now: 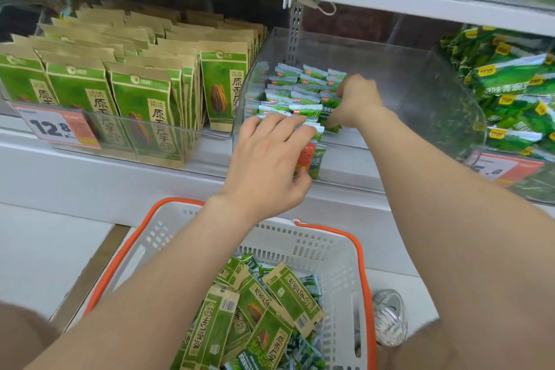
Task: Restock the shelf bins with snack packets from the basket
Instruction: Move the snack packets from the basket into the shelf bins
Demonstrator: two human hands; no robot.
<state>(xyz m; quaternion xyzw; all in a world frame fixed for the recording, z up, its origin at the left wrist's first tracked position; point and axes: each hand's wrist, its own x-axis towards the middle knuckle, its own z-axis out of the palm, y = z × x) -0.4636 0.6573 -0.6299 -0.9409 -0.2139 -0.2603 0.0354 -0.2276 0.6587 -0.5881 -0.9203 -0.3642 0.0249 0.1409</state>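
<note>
- Our left hand (267,159) lies across the front row of the small green packets (288,90), at the front left corner of the clear bin (420,93). Its fingers (279,126) are nearly straight and press down, gripping nothing we can see, and the thumb sits low by the bin's front wall.
- Our right hand (356,100) reaches in over the bin's front edge with its fingers curled, pinching packets at the right end of the rows; how many, we cannot tell.
- The rows fill only the left part of the bin. We judge the step in hand to be seating this pinch upright against them.
- To do it well, we should brace the standing rows with the left hand so they don't topple. We then slide the new packets in snug and let go once they lean on their neighbours.
- More stock lies in the basket (300,246) below the shelf (90,177) edge, mixed with larger seed pouches (294,291). We should pick only the small ones for this bin.
</note>
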